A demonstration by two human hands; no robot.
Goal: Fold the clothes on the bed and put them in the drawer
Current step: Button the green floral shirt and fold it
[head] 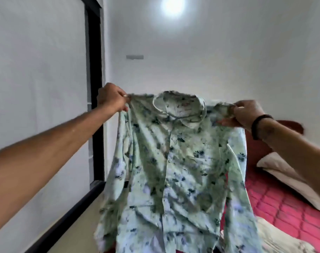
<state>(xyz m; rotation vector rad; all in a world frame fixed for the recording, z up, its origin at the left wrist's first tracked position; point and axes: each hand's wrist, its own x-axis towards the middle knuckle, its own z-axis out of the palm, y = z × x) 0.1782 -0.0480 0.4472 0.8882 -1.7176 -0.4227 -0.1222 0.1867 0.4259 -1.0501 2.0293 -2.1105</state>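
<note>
Left hand (111, 97) & right hand (246, 113) each pinch a shoulder of thin, crumpled pale-green floral shirt (173, 170); it hangs below them, quilted red bed (283, 207) under right hand.

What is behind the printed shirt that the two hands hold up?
Behind the shirt, to its right, show a red quilted bed cover, a pale pillow and a red headboard. Above it is white wall. What lies on the bed directly behind the shirt is hidden.

The bed (276, 203), covered in a red quilted spread, is carrying a pale pillow (283, 172) lying near its head and a light cloth (281, 240) lying nearer.
</note>
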